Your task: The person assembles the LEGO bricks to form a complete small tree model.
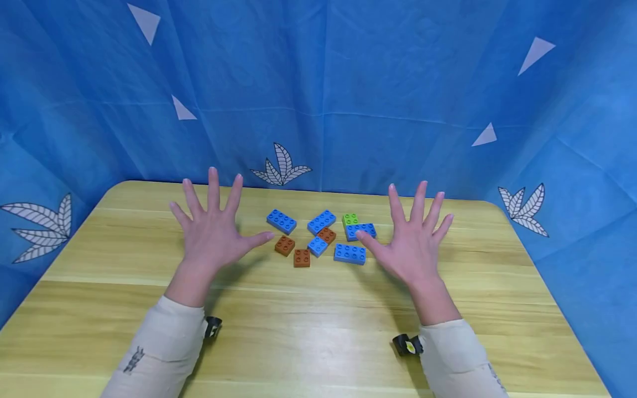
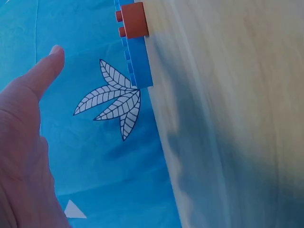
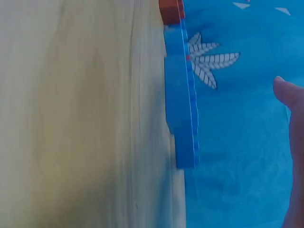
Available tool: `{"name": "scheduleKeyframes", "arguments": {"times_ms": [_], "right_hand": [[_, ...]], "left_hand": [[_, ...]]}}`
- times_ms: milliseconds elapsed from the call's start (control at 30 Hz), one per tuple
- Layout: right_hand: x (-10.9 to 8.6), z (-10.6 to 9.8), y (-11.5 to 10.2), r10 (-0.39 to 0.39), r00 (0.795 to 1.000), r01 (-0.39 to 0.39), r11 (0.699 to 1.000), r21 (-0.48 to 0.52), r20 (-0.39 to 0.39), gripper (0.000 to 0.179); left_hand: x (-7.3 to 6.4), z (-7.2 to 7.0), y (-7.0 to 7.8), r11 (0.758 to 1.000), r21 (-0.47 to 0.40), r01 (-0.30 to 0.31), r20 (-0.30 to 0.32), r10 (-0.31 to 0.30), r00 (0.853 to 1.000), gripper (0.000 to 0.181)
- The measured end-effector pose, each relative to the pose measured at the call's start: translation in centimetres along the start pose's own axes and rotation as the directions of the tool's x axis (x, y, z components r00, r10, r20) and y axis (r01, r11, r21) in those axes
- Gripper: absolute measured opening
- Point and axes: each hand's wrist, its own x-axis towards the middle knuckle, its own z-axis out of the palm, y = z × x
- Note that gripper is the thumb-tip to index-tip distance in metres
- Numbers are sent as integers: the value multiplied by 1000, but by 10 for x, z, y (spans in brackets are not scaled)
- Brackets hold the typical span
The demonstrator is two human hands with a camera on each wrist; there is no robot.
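Both hands hover over the table with fingers spread wide and nothing held. The left hand (image 1: 214, 235) is left of a group of toy building bricks, its thumb pointing at a brown brick (image 1: 285, 245). Over on the right, the right hand (image 1: 413, 249) has its thumb tip overlapping a blue brick (image 1: 368, 230) in the head view. Between the hands lie more blue bricks (image 1: 281, 221), a small blue brick (image 1: 317, 246), two further brown bricks (image 1: 301, 257) and a green brick (image 1: 350, 219), partly hidden. In the left wrist view a brown brick (image 2: 135, 20) stands before a blue one.
The bricks lie loose on a light wooden table (image 1: 318, 331) with rounded far corners. A blue curtain (image 1: 318, 83) with white triangles and leaf prints hangs behind it and along both sides. Small black wrist cameras (image 1: 213, 327) sit at the sleeves.
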Motion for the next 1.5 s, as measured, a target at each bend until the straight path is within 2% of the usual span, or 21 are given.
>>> {"name": "scheduleKeyframes", "arguments": {"times_ms": [133, 233, 367, 433, 533, 633, 800, 867, 900, 967, 1067, 1167, 1267, 1367, 1500], "right_hand": [[-4, 5, -12, -55, 996, 63, 992, 107, -69, 98], [-8, 10, -22, -109, 983, 137, 971, 193, -148, 93], [-11, 17, -33, -154, 959, 224, 926, 305, -237, 86], [-13, 21, -38, -149, 953, 246, 888, 389, -262, 82], [-18, 25, -45, -108, 958, 238, 816, 526, -265, 74], [-23, 30, -53, -64, 972, 201, 714, 670, -224, 65], [-34, 38, -63, -42, 997, 74, 509, 858, -61, 53], [-38, 40, -67, -51, 999, 11, 450, 893, 14, 49], [-40, 41, -69, -59, 997, -22, 434, 900, 53, 47], [-44, 43, -72, -73, 989, -86, 438, 895, 131, 44], [-49, 45, -77, -82, 967, -173, 483, 858, 241, 42], [-50, 48, -80, -68, 949, -229, 525, 820, 309, 40], [-51, 51, -82, -46, 939, -261, 551, 793, 341, 39], [-50, 54, -84, -36, 935, -262, 597, 758, 352, 39], [-46, 58, -85, -34, 935, -249, 645, 723, 353, 39]], "left_hand": [[0, 5, 1, 997, -73, -23, 18, 24, 1000, 124], [0, 10, 2, 990, -139, -39, 36, 44, 998, 123], [1, 17, 3, 976, -212, -42, 68, 58, 996, 124], [1, 19, 3, 966, -254, -42, 93, 67, 993, 124], [2, 22, 5, 940, -339, -36, 125, 83, 989, 124], [3, 25, 7, 905, -425, -24, 146, 95, 985, 122], [3, 30, 11, 842, -538, 35, 190, 81, 978, 111], [2, 32, 13, 822, -566, 62, 214, 75, 974, 105], [2, 34, 14, 814, -576, 72, 226, 74, 971, 102], [1, 37, 15, 807, -585, 79, 245, 83, 966, 93], [0, 42, 17, 805, -588, 75, 270, 107, 957, 82], [1, 45, 18, 811, -583, 49, 279, 143, 950, 76], [2, 48, 20, 816, -577, 18, 281, 178, 943, 70], [2, 50, 21, 816, -578, -17, 274, 214, 938, 65], [3, 52, 23, 806, -590, -56, 253, 249, 935, 57]]}}
